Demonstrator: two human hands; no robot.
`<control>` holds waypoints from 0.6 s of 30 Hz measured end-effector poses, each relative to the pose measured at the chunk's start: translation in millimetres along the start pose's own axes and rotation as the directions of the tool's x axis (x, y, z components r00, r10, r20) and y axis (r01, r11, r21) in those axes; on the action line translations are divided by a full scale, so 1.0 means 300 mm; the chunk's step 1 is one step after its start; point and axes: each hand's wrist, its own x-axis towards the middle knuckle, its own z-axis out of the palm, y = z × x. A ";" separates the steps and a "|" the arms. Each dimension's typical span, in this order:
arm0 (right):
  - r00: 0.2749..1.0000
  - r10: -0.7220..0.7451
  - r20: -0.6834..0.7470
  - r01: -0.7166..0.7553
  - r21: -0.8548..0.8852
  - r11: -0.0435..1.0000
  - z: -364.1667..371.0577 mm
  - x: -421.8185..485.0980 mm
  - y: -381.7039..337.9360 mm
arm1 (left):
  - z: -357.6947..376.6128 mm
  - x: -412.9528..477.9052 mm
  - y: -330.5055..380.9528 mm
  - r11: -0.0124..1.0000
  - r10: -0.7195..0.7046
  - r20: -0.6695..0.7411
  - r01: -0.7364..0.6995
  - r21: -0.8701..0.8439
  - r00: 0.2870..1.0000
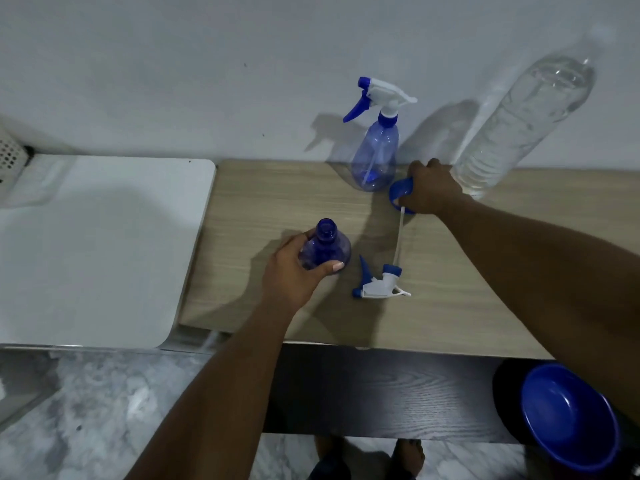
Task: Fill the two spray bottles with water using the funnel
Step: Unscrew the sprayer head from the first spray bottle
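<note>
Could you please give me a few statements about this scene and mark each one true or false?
1. The left hand grips the uncapped spray bottle. True.
2. The removed spray head lies on the wooden table. True.
3. The right hand is empty. False: it grips the blue funnel.
4. Both spray bottles are uncapped. False: the rear spray bottle has its head on.

Dim, cool light from three o'clock throws shadows toward nine across my table (450, 306); the edges bend and blur.
</note>
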 end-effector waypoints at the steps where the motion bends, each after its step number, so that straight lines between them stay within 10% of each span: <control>1: 1.000 0.005 0.013 -0.005 0.013 1.000 0.002 0.000 0.003 | -0.001 -0.001 0.001 1.000 0.004 0.002 -0.005 0.013 1.000; 18: 0.991 -0.061 -0.119 0.102 0.382 0.918 -0.259 -0.129 -0.086 | -0.010 -0.001 0.026 0.998 0.004 0.038 -0.007 0.055 0.999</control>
